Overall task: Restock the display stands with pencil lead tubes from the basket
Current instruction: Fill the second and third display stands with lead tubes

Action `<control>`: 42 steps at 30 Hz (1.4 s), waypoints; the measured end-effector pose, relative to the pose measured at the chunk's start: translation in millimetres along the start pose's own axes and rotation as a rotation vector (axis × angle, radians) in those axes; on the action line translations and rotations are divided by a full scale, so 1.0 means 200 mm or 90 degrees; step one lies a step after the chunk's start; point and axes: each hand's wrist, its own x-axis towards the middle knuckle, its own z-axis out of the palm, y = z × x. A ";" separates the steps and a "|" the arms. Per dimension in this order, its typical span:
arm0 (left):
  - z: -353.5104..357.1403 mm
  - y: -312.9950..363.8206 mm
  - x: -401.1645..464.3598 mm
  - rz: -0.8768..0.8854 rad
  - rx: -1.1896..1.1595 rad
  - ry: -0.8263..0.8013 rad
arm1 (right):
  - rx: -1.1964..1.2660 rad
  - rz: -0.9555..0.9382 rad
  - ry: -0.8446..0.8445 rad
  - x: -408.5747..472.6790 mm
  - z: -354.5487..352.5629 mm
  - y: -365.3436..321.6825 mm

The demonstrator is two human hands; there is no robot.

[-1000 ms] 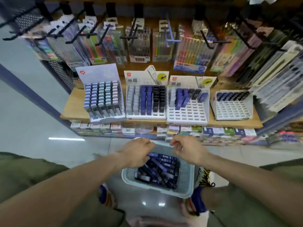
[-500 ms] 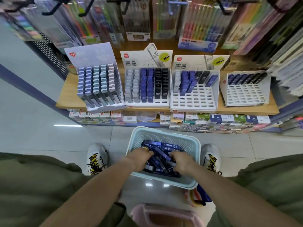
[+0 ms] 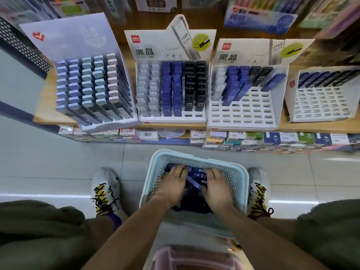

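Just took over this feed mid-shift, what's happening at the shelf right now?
A person is crouched over a light blue basket on the floor, both hands down in a pile of dark blue pencil lead tubes. The left hand and right hand lie spread on the tubes; whether either has gripped one is unclear. On the shelf above, the third display stand and the fourth display stand have tubes only in their back rows, and the slots in front stand empty.

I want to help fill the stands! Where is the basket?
The basket sits on the floor low in the head view, between the person's two shoes, below the shelf; both hands are inside it.
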 end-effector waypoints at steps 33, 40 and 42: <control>-0.16 -0.11 0.00 0.198 0.039 -0.209 | -0.093 -0.132 -0.292 -0.03 -0.07 0.08; -0.10 -0.08 -0.05 0.222 0.114 -0.156 | -0.169 -0.165 -0.318 -0.07 0.00 0.06; -0.09 -0.07 -0.06 0.207 0.108 -0.152 | -0.166 -0.158 -0.316 -0.06 0.01 0.05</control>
